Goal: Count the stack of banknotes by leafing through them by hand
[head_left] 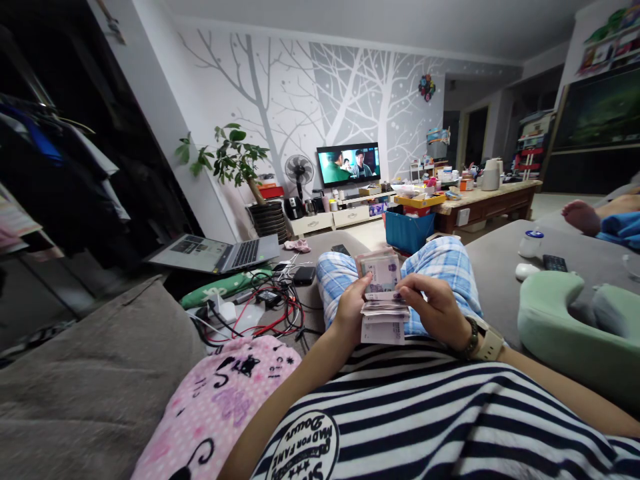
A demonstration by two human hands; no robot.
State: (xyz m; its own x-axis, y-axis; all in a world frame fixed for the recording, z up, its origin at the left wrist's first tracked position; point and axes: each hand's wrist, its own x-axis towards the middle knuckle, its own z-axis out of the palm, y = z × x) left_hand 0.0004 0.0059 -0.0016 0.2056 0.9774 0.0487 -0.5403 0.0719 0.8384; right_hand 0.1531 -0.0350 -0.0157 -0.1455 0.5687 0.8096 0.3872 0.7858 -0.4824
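We hold the banknotes (386, 276) over our lap (447, 265): our left hand (352, 301) is clamped round their left edge, thumb on top; our right hand (434, 305) touches their right edge, though we cannot tell whether it pinches one.

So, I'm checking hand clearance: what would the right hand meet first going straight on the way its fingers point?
Most likely the banknotes, which lie right at the fingertips of the right hand; whether they already touch is hard to tell.
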